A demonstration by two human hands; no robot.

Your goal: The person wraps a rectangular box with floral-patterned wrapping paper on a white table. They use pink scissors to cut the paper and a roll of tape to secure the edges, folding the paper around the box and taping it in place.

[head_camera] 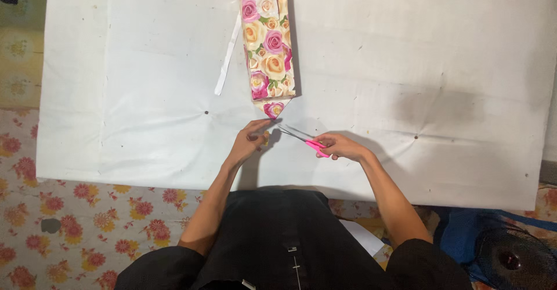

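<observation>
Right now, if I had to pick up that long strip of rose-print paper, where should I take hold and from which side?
Probably the pointed near end of the rose-print strip, from the person's side. It lies flat, running away up the white sheet, its tip nearest the left hand; the right hand holds pink scissors.

At the centre of the frame the right hand (342, 147) grips pink-handled scissors (304, 139), blades parted and pointing up-left toward the left hand (249, 141), which pinches a small scrap just below the pointed end of a rose-patterned folded paper (268, 40). That paper lies at the top centre on a white surface (133, 93), with a narrow white strip (227, 55) just to its left. A flowered floor mat (87, 232) fills the lower left.
</observation>
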